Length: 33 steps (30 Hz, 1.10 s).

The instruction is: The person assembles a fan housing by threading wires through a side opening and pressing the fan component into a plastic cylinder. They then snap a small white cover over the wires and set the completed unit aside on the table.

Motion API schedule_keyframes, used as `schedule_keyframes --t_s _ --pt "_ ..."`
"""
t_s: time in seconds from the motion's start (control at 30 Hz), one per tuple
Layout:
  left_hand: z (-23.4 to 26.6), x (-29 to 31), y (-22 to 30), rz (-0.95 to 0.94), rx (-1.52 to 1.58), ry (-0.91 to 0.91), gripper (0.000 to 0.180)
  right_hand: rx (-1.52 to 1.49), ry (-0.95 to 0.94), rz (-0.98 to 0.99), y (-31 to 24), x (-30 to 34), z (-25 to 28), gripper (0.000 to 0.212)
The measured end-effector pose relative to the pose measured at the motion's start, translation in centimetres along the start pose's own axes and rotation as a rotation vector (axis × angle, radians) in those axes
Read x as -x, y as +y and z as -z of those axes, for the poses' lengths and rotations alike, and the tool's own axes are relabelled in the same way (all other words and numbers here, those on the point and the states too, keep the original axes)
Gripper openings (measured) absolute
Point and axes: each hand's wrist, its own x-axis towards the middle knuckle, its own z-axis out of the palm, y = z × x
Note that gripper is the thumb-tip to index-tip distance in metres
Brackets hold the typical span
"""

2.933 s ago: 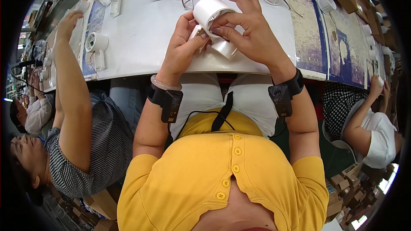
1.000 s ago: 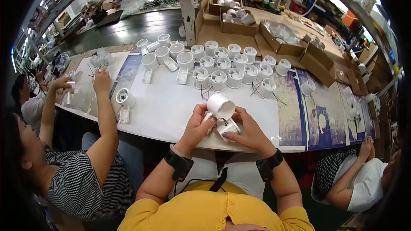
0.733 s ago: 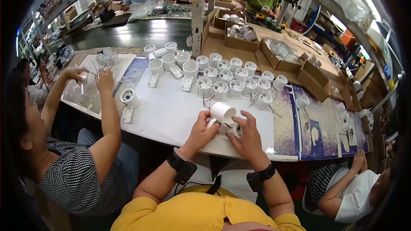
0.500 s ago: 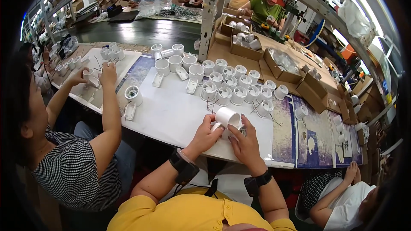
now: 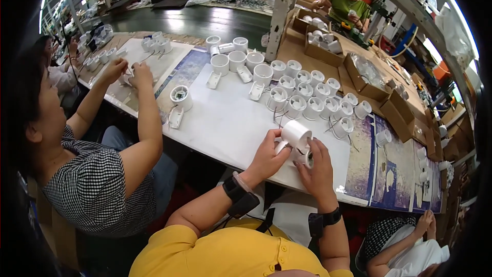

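Note:
Over the front of the white work surface, my left hand (image 5: 269, 155) is closed on a white plastic cylinder housing (image 5: 295, 132) by a narrow white piece beside it. The housing is tilted, its rim turned down to the right. My right hand (image 5: 318, 170) is closed round a white round part (image 5: 307, 159) with something dark inside, just below the housing. Fingers partly hide where the two parts meet; I cannot tell whether they are joined. Beyond my hands stand several small white round fan units (image 5: 297, 105), some with thin wires trailing.
Larger white cylinders (image 5: 220, 64) and small white shells (image 5: 213, 80) lie farther back. Left, a wired white housing (image 5: 181, 97) sits near a co-worker's arm (image 5: 148, 115). Cardboard boxes (image 5: 324, 52) and a metal post (image 5: 283, 15) stand behind. Another person sits at the right (image 5: 410, 246).
The view has swung, shifting the scene to the right. In my hands the housing has tilted and the round part below it has come into sight. The left co-worker's hands have drawn together.

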Motion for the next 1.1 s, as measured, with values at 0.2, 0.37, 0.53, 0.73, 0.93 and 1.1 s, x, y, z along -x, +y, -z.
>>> schedule_keyframes --t_s 0.2,0.37,0.53,0.73,0.93,1.1 --pt "0.5 -0.5 -0.8 -0.008 -0.003 0.001 0.043 -0.021 -0.021 0.028 0.2 0.2 -0.1 0.069" --pt "0.4 -0.1 -0.6 0.024 0.005 -0.002 0.042 -0.237 -0.027 -0.025 2.7 1.9 -1.2 0.066" --pt "0.9 -0.2 -0.6 -0.002 -0.003 -0.007 0.042 -0.301 -0.049 -0.078 2.9 1.8 -1.7 0.065" --pt "0.7 -0.2 0.4 0.098 0.023 -0.087 0.043 -0.371 -0.026 -0.129 2.8 2.2 -1.3 0.066" --pt "1.1 -0.6 -0.4 0.051 0.093 -0.093 0.04 -0.283 -0.032 -0.081 2.5 2.0 -0.9 0.067" --pt "0.7 -0.3 1.0 0.083 0.115 -0.125 0.04 -0.366 -0.004 -0.095 2.8 1.8 -0.7 0.066"
